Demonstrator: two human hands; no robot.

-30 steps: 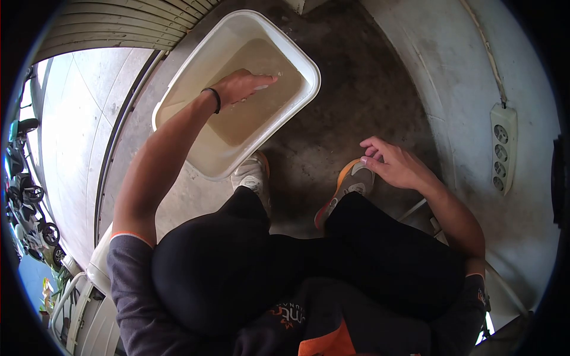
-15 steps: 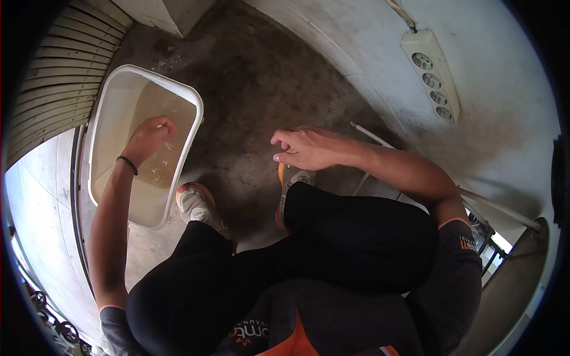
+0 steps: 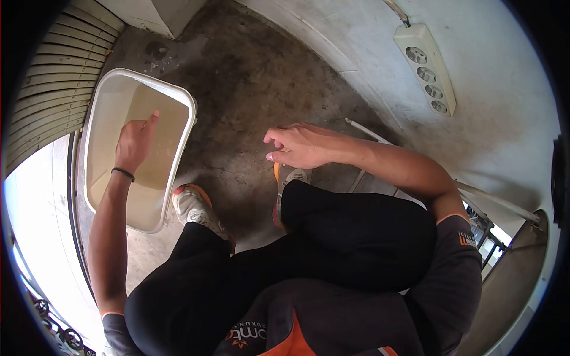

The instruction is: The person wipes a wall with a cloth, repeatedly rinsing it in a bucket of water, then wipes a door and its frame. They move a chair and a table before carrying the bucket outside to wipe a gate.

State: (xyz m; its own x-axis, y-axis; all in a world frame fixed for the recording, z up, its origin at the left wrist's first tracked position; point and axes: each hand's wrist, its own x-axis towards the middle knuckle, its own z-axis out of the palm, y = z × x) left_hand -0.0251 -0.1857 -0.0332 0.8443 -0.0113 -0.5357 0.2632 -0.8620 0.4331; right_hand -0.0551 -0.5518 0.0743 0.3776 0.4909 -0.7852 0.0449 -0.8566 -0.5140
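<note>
My left hand, with a dark band at the wrist, is over a white rectangular tub that holds cloudy, yellowish liquid. Its thumb sticks out while the other fingers are curled in; whatever they may hold is hidden. My right hand hangs above my right shoe, fingers loosely bent and thumb apart, with nothing visible between them.
Near the tub stands my left shoe on the stained floor. A slatted shutter is at the upper left. At the right are a wall-mounted power strip and a pale metal rod.
My left hand has moved slightly left, its thumb now stretched out from the earlier pinch. Pale specks seen in the tub before no longer show. My right hand is nearly unchanged; the view shifted slightly.
</note>
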